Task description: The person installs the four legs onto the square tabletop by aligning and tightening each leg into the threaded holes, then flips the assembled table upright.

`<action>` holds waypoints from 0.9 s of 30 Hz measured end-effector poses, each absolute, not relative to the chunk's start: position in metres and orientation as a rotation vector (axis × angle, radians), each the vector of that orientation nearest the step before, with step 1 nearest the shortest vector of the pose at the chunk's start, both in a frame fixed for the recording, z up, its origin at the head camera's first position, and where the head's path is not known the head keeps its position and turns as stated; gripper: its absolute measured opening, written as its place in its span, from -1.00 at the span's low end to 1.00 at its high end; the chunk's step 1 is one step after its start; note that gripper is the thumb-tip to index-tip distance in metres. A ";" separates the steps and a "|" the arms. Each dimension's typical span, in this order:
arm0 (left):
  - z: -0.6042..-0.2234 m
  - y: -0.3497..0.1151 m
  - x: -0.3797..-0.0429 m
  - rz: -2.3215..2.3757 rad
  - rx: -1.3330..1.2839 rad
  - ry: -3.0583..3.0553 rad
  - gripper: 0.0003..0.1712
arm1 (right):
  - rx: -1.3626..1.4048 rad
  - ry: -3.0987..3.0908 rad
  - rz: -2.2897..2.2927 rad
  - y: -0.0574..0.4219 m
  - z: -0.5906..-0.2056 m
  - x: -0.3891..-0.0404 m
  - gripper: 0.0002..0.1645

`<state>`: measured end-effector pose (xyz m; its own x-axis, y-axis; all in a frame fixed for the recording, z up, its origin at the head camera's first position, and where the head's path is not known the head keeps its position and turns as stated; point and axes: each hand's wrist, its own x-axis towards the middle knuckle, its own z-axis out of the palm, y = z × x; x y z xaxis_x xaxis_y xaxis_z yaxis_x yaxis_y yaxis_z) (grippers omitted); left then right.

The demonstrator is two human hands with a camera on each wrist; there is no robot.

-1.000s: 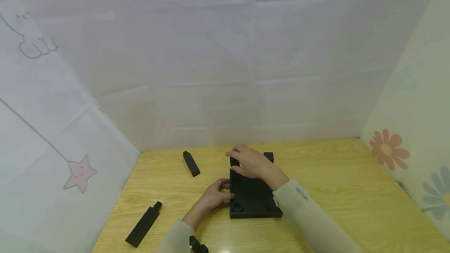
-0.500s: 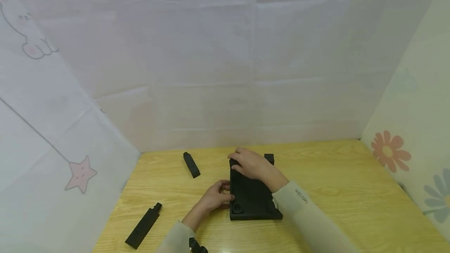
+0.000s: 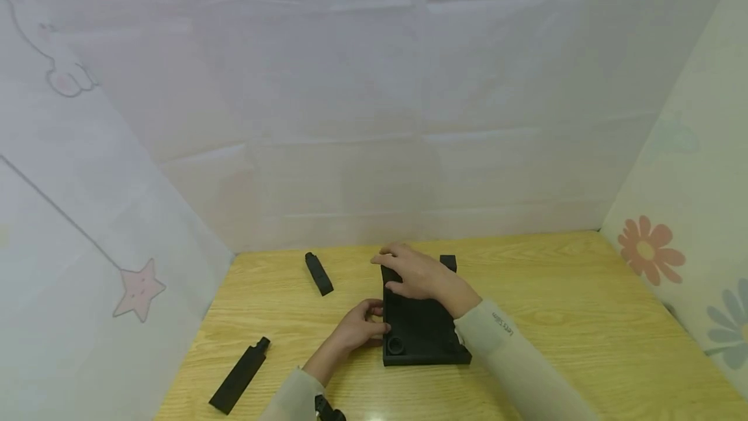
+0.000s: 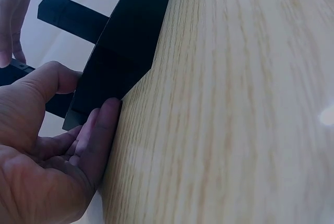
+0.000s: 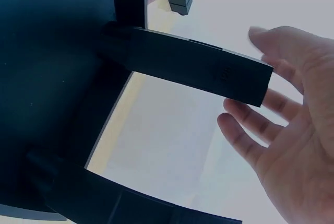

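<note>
A black rectangular base with a raised rim lies on the table, a round socket showing in its near left corner. My left hand grips its left side, thumb over the rim and fingers low against the outer wall in the left wrist view. At the far left corner a black square leg stands up from the base. My right hand is around this leg's free end, fingers loosely bent and spread, with gaps to the leg in the right wrist view. A second leg stands at the far right corner.
Two loose black legs with narrowed round ends lie left of the base: one farther back, the other near the front left. The wooden table ends at a pale cloth wall behind and at printed walls on both sides.
The right hand's fingers have shifted slightly around the far left leg and now spread a little wider. The left hand, base and loose legs keep their places.
</note>
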<state>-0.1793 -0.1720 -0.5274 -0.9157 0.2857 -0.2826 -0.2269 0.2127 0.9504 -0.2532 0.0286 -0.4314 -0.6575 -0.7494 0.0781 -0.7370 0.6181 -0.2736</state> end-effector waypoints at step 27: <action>-0.526 -0.175 -0.185 1.735 0.063 2.110 -0.23 | -1.271 2.880 -0.326 0.030 -0.440 -0.268 -0.41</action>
<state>-0.1851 -0.1745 -0.5258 -0.9163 0.2869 -0.2792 -0.2184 0.2262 0.9493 -0.2685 0.0301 -0.4398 -0.6770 -0.7286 0.1041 -0.7334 0.6561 -0.1781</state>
